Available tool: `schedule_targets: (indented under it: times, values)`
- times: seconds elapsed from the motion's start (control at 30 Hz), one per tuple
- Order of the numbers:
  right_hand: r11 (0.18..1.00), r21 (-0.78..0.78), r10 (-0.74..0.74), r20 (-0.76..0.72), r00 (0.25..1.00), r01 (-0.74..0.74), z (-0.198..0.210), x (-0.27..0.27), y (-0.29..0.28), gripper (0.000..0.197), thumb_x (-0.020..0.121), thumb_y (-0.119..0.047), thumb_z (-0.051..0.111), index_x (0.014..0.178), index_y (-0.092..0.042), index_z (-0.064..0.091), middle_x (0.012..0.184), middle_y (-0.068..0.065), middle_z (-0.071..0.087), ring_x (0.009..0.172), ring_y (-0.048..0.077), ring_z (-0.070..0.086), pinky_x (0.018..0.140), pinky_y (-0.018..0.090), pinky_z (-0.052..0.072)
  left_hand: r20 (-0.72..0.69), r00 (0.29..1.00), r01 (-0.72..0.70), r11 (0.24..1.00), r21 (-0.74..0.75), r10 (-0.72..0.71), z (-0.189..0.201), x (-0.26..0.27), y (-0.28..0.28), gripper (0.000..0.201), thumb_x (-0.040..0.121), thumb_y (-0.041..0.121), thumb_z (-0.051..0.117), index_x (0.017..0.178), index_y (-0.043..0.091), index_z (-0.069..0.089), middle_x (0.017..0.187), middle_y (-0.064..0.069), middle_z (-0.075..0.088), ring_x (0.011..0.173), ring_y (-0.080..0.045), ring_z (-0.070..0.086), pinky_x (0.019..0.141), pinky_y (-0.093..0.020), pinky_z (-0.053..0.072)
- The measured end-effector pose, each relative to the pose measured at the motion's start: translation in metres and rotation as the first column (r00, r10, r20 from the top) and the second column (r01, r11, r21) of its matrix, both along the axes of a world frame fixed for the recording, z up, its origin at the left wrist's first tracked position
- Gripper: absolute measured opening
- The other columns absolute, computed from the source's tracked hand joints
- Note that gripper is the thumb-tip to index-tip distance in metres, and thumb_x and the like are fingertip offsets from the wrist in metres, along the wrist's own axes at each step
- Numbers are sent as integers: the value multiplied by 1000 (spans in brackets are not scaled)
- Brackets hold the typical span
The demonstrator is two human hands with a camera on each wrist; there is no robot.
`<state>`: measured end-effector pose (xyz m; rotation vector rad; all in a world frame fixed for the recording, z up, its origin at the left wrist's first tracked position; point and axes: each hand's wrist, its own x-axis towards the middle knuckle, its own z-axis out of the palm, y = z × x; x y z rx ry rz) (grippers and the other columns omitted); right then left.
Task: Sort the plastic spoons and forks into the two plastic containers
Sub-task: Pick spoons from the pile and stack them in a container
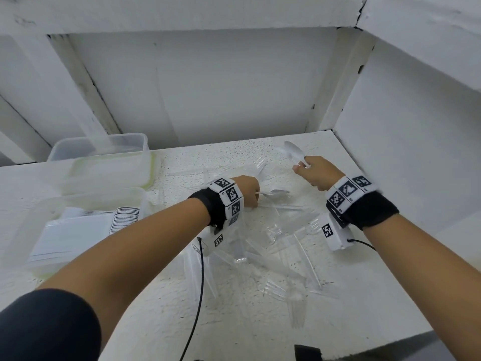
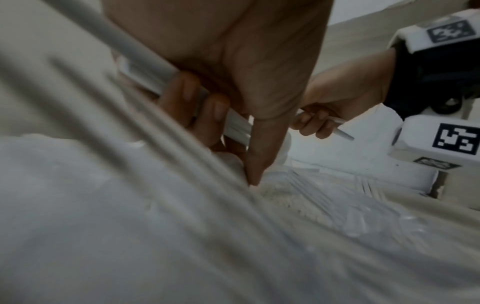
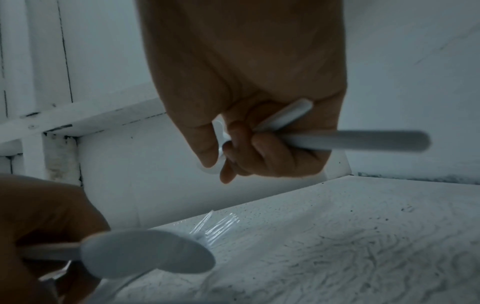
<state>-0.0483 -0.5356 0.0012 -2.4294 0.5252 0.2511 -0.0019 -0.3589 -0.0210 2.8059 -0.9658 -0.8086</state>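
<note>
Mid-sort, gathering stage. Right hand [image 1: 318, 173] was raised over the far right of the table [image 1: 364, 256], fingers curled round white spoons [image 1: 294, 152]; the right wrist view showed at least two handles sticking out of the fist, bowls pointing away toward the back wall. Left hand [image 1: 247, 191] was low over the pile, clenched round another white spoon [image 1: 276, 192], bowl poking out to the right; the left wrist view showed several white handles bunched in that grip, exact count unclear from blur. Clear forks [image 1: 281, 287] lay scattered across the table between and below both wrists, many overlapping. Nearer container [image 1: 39, 214] at left already held a packed row of white spoons; the farther container [image 1: 104, 147] sat behind it, contents too faint to tell. A lid with green trim [image 1: 151, 168] lay between them.

Judgement: spoons were being picked out first, forks mostly untouched. Next move likely called for carrying both handfuls left to the nearer container and laying them aligned with the stack, keeping bowls the same way; loose grips on slippery handles could drop one back among the forks
</note>
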Motion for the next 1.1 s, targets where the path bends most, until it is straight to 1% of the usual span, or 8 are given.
schedule_targets:
  times: [0.1,0.23,0.33,0.47,0.67,0.77,0.9,1.1]
  values:
    - [1000,-4,-17,31,999,17,-1,2,-2,20,96,-29,47,93,-9,47,69,-5,40,58,9,37,51,22,25,43,999,-5,998,-65,8,8,-1,5,14,86,15,55,94,11,67,87,-2,59,79,-17,51,58,-21,38]
    - [1000,-22,-15,90,996,17,0,6,0,24,94,-22,49,74,-10,49,65,-2,43,67,20,43,52,22,28,114,993,40,989,-143,-24,27,-4,16,15,89,18,50,96,16,63,92,2,59,83,-15,50,68,-25,36]
    - [1000,-24,-15,68,998,16,-2,12,5,29,93,-22,51,65,-12,47,61,0,43,59,17,41,51,24,29,169,986,38,982,-186,-6,40,-7,29,11,92,20,47,90,24,57,88,6,53,82,-14,48,69,-26,36]
    - [999,-5,42,7,999,-42,-9,20,17,33,92,-22,53,62,-12,44,58,2,39,52,14,36,50,24,26,281,959,11,992,-125,25,47,-10,57,20,93,21,43,98,21,63,89,4,57,81,-16,50,65,-28,37]
    - [965,34,262,-48,964,-260,-11,27,47,9,91,-17,57,98,-15,63,62,-3,46,52,9,39,43,15,33,336,934,-94,992,-87,118,41,-13,105,21,93,28,48,101,25,67,96,4,41,74,-17,51,62,-27,38]
    - [936,-19,349,-86,933,-352,-15,32,60,10,91,-16,57,99,-17,62,68,-5,51,57,8,45,41,11,33,336,924,-154,982,-107,181,42,-16,123,21,94,33,48,101,30,67,93,7,51,81,-14,50,63,-25,35]
    - [897,-102,418,-125,900,-431,-23,36,71,24,91,-16,55,112,-10,65,99,2,61,94,19,56,69,20,41,316,928,-182,981,-70,195,44,-24,132,19,91,35,51,98,33,69,77,11,54,76,-12,51,60,-23,36]
    - [814,-245,493,-189,849,-527,-27,30,75,21,91,-13,50,110,-11,60,112,8,63,103,25,57,82,29,43,300,940,-158,987,-42,163,49,-31,130,22,93,28,46,97,34,67,57,12,54,63,-6,53,54,-20,37]
